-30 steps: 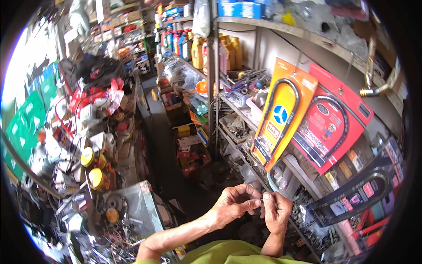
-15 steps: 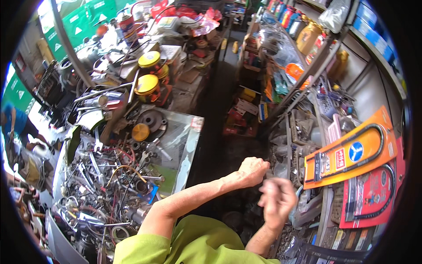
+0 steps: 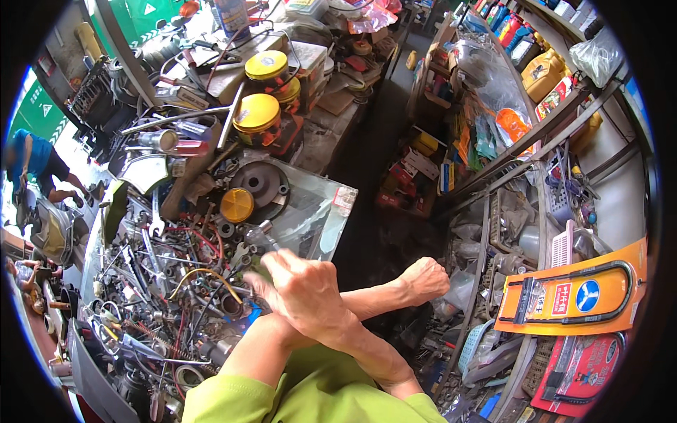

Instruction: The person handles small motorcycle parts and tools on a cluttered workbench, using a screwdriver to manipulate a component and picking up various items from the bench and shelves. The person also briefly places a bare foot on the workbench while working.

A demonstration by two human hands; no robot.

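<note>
My left arm bends at the elbow and reaches across to the right, ending in my left hand (image 3: 425,279), a closed fist over the dark aisle with nothing showing in it. Crossing above that forearm, my right hand (image 3: 302,290) is beside the left elbow, its thumb and fingers apart and loosely bent. It holds nothing that I can see; whether it touches the left arm I cannot tell. Beyond the right hand lies a heap of metal parts and tools (image 3: 190,282), with a wrench (image 3: 156,220) in it. A glass tabletop (image 3: 310,201) carries a dark metal disc (image 3: 259,185) and a round amber piece (image 3: 237,205).
Yellow-lidded tubs (image 3: 257,114) stand on the bench at far left. Along the right runs a metal rack (image 3: 486,233) with baskets and bagged parts. Orange-carded (image 3: 543,317) and red-carded (image 3: 580,372) U-shaped locks hang there. Boxes (image 3: 405,194) line the aisle; another person (image 3: 42,166) bends down at left.
My right hand has swung left from beside the left fist to near the left elbow, crossing over the forearm. The left fist has shifted slightly right. The view has tilted somewhat.
</note>
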